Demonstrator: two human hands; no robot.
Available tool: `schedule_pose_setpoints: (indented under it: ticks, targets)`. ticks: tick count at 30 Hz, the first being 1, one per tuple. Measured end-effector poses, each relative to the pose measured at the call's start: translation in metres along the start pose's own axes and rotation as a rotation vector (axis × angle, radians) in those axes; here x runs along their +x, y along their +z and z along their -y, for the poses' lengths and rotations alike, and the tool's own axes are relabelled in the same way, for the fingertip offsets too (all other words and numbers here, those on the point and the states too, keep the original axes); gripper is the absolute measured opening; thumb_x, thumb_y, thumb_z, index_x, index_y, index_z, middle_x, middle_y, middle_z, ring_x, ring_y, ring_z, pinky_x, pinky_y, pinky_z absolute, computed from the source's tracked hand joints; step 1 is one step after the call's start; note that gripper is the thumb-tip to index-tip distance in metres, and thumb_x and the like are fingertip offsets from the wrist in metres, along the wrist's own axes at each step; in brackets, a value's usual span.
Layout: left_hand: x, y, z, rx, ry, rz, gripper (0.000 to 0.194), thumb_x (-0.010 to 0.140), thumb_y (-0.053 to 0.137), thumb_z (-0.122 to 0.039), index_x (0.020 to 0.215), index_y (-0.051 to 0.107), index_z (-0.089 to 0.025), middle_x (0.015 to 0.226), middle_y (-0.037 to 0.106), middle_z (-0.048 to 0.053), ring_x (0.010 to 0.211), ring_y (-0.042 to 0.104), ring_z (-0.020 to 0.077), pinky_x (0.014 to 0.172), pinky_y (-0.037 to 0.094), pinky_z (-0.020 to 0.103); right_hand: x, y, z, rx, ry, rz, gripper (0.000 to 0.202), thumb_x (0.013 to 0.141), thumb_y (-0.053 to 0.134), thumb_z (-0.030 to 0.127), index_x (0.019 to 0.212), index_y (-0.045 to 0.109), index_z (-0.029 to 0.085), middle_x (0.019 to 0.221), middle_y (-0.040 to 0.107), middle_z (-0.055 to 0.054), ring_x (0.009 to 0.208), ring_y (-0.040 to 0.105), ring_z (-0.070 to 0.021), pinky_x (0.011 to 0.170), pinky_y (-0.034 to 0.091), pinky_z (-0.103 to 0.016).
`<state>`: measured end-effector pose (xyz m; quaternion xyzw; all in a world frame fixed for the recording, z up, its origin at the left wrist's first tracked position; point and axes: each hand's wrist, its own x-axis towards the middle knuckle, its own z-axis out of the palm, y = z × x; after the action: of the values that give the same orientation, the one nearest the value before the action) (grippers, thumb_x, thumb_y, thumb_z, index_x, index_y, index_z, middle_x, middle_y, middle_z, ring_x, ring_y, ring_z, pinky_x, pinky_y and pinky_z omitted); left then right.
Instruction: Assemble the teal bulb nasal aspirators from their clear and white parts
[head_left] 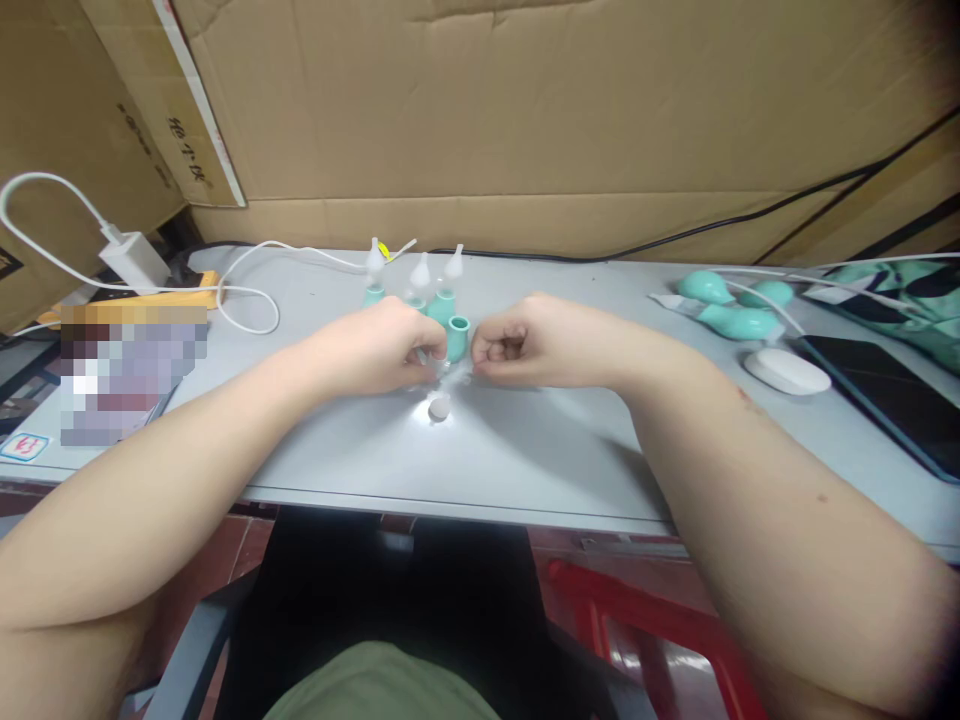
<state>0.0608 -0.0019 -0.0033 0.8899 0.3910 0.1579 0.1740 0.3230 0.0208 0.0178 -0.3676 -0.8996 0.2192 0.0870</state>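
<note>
My left hand (386,345) is closed, fingertips pinched beside an open-mouthed teal rubber bulb (456,342). On the other side of that bulb, my right hand (517,345) is closed too, its fingers curled and thumb pressed in. A blurred, clear-whitish piece (454,378) shows between the two sets of fingertips; which hand grips it, I cannot tell. Just nearer to me lies a small white round piece (439,408) in a bright patch of light. Behind my hands stand several teal bulbs, some with translucent pointed nozzles (421,272) above them.
At the right lie teal bulbs (739,322) with clear wrapping, a white oval case (787,371) and a dark phone (885,400). A white charger (135,262) and cable are at the left. Cardboard (487,120) walls the grey table's (525,460) back.
</note>
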Motion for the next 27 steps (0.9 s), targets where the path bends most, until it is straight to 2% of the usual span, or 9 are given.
schedule_pose_setpoints:
  ticks: [4, 9, 11, 15, 18, 20, 22, 25, 27]
  targets:
    - [-0.006, -0.008, -0.004, -0.002, 0.031, -0.056, 0.014, 0.09, 0.086, -0.016, 0.102, 0.086, -0.023, 0.086, 0.084, 0.002, 0.074, 0.077, 0.02, 0.072, 0.054, 0.031, -0.004, -0.006, -0.004, 0.094, -0.057, -0.083, 0.017, 0.084, 0.074, 0.019, 0.069, 0.068, 0.024, 0.061, 0.062, 0.006, 0.056, 0.048, -0.0112, 0.056, 0.036, -0.03]
    - [-0.012, -0.014, -0.014, 0.09, 0.19, -0.179, 0.015, 0.098, 0.084, -0.029, 0.112, 0.087, -0.025, 0.088, 0.083, 0.002, 0.069, 0.071, 0.0167, 0.07, 0.048, 0.031, -0.004, -0.005, -0.003, 0.105, -0.091, -0.137, 0.018, 0.087, 0.073, 0.021, 0.071, 0.067, 0.024, 0.061, 0.06, 0.006, 0.057, 0.046, -0.0121, 0.057, 0.036, -0.033]
    - [-0.011, -0.011, -0.019, 0.109, 0.22, -0.114, 0.012, 0.097, 0.086, -0.032, 0.107, 0.088, -0.025, 0.085, 0.082, 0.002, 0.069, 0.07, 0.0173, 0.069, 0.046, 0.032, -0.003, -0.004, -0.003, 0.118, -0.098, -0.16, 0.02, 0.09, 0.074, 0.024, 0.071, 0.067, 0.025, 0.061, 0.058, 0.005, 0.057, 0.046, -0.0132, 0.057, 0.036, -0.034]
    - [-0.006, -0.001, -0.023, 0.134, 0.149, 0.135, 0.009, 0.1, 0.081, -0.025, 0.099, 0.089, -0.024, 0.087, 0.085, 0.004, 0.076, 0.073, 0.0198, 0.065, 0.043, 0.032, -0.002, -0.001, -0.003, 0.165, -0.115, -0.175, 0.026, 0.094, 0.077, 0.028, 0.072, 0.066, 0.026, 0.061, 0.057, 0.004, 0.057, 0.045, -0.0144, 0.056, 0.035, -0.036]
    - [-0.005, 0.002, -0.022, 0.039, 0.166, 0.165, 0.016, 0.099, 0.079, -0.017, 0.085, 0.086, -0.021, 0.081, 0.084, 0.003, 0.07, 0.071, 0.0163, 0.065, 0.045, 0.031, -0.002, -0.001, -0.002, 0.208, -0.122, -0.161, 0.026, 0.095, 0.079, 0.027, 0.071, 0.068, 0.025, 0.059, 0.057, 0.005, 0.055, 0.044, -0.0133, 0.053, 0.034, -0.035]
    - [-0.006, -0.002, -0.02, -0.137, 0.186, 0.085, 0.016, 0.098, 0.082, -0.014, 0.084, 0.086, -0.02, 0.079, 0.084, 0.002, 0.067, 0.072, 0.014, 0.066, 0.051, 0.029, -0.002, -0.001, -0.001, 0.288, -0.123, -0.157, 0.022, 0.095, 0.083, 0.03, 0.075, 0.074, 0.025, 0.061, 0.062, 0.004, 0.054, 0.049, -0.013, 0.051, 0.037, -0.034]
    - [-0.008, -0.007, -0.016, -0.366, 0.162, -0.064, 0.013, 0.1, 0.087, -0.022, 0.087, 0.086, -0.019, 0.08, 0.085, 0.003, 0.068, 0.076, 0.0149, 0.066, 0.057, 0.028, -0.002, 0.0, 0.0, 0.431, -0.126, -0.183, 0.019, 0.095, 0.09, 0.036, 0.084, 0.08, 0.024, 0.067, 0.071, 0.002, 0.055, 0.058, -0.0135, 0.05, 0.045, -0.032]
    - [-0.007, -0.014, -0.008, -0.613, 0.096, -0.323, 0.028, 0.099, 0.096, -0.04, 0.091, 0.083, -0.016, 0.084, 0.085, 0.006, 0.073, 0.082, 0.0182, 0.069, 0.068, 0.031, 0.003, 0.006, 0.002, 0.668, -0.133, -0.294, 0.031, 0.09, 0.103, 0.048, 0.095, 0.085, 0.022, 0.079, 0.083, -0.002, 0.062, 0.074, -0.0162, 0.056, 0.06, -0.03]
    - [-0.004, -0.015, -0.002, -0.663, 0.082, -0.42, 0.037, 0.096, 0.1, -0.046, 0.092, 0.081, -0.015, 0.088, 0.085, 0.007, 0.077, 0.084, 0.0187, 0.074, 0.073, 0.033, 0.008, 0.012, 0.003, 0.773, -0.137, -0.383, 0.042, 0.083, 0.108, 0.056, 0.095, 0.087, 0.022, 0.084, 0.086, -0.004, 0.069, 0.081, -0.0184, 0.063, 0.068, -0.03]
